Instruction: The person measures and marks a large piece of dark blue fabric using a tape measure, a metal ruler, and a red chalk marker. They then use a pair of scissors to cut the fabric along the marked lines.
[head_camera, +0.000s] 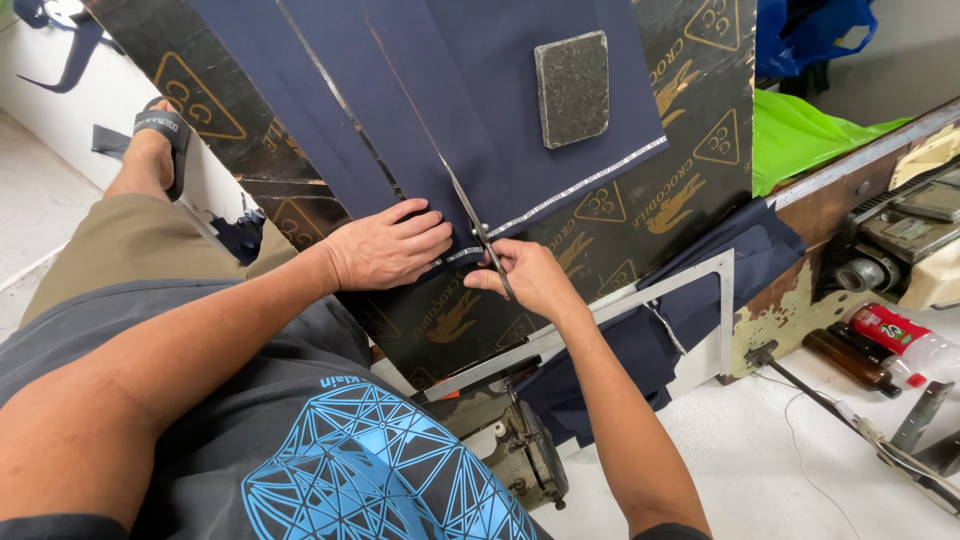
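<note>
One navy cloth, white-edged, flat under scissors

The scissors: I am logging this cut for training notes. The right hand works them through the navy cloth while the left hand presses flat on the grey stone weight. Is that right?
Not quite. In the head view the left hand presses flat on the navy cloth beside the cut, not on the grey stone weight, which lies untouched farther up. The right hand does work the scissors.
</note>
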